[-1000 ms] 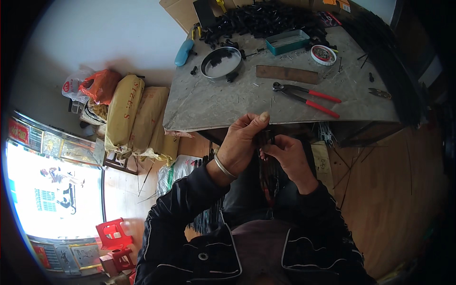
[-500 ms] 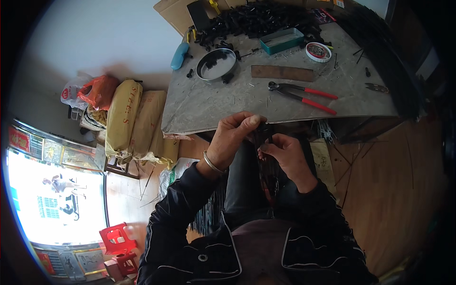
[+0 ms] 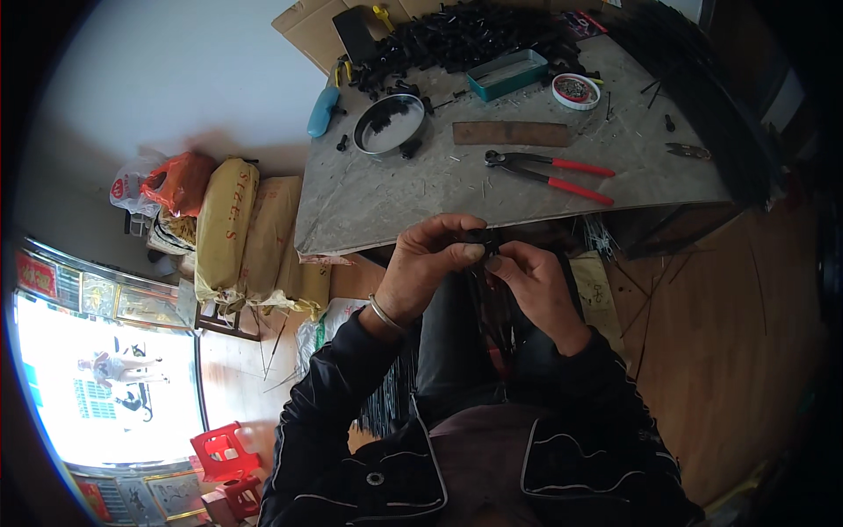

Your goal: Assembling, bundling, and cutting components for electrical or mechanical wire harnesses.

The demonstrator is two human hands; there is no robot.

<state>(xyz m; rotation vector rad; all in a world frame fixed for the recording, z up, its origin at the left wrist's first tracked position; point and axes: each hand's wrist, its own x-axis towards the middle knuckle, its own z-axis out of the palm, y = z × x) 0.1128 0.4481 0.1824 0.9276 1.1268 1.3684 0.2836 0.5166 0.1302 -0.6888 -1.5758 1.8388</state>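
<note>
Just off the table's near edge, my left hand [image 3: 430,266] pinches a small black piece [image 3: 477,237] between thumb and fingers. My right hand [image 3: 534,285] is closed close beside it, thumb and index fingertips meeting at the piece's lower end. Whatever sits between those fingertips is too small to make out. Below both hands, a bundle of thin dark rods [image 3: 496,338] with reddish parts hangs between my legs toward my lap; its join to the black piece is partly hidden. Red-handled pincers [image 3: 553,174] lie on the table [image 3: 378,198] beyond my hands.
On the table are a round pan [image 3: 390,125], a green tray [image 3: 507,75], a white lid of small metal bits [image 3: 576,91], a brown strip [image 3: 511,133] and a heap of black parts [image 3: 465,39]. Long black rods [image 3: 702,97] lie right; yellow sacks [image 3: 226,228] stand left.
My fingertips have drawn together at the black piece, the right hand rising a little and the left thumb lowering. The view has shifted slightly, so the table things sit further left and higher.
</note>
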